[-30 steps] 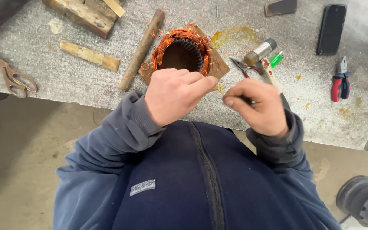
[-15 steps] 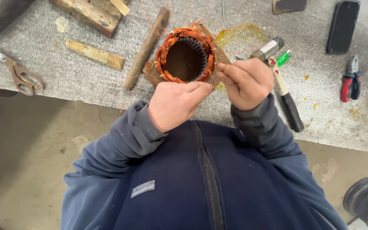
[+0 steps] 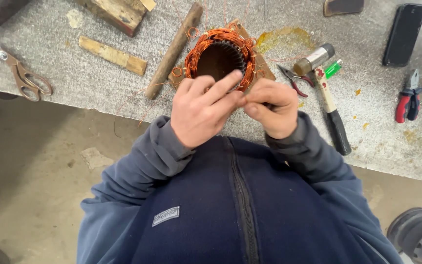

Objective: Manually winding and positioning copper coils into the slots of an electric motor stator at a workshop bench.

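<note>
A motor stator (image 3: 194, 55) wound with copper wire sits on the grey bench (image 3: 74, 73), straight ahead of me. My left hand (image 3: 202, 111) and my right hand (image 3: 272, 108) meet fingertip to fingertip just in front of it, over the bench edge. Both pinch at the same spot, apparently on a thin copper wire end that is too fine to see clearly. Loose copper strands trail from the stator toward my hands.
Small red-handled pliers (image 3: 293, 78), a hammer (image 3: 330, 105) and a green lighter (image 3: 334, 68) lie right of the stator. Farther right are a dark phone (image 3: 405, 34) and red pliers (image 3: 409, 102). A wooden stick (image 3: 174, 49), wood blocks (image 3: 113, 56) and scissors (image 3: 23, 73) lie left.
My right hand has left the pliers and hammer area and come back toward me. Both hands now meet in front of the stator, and my left fingers have stretched out.
</note>
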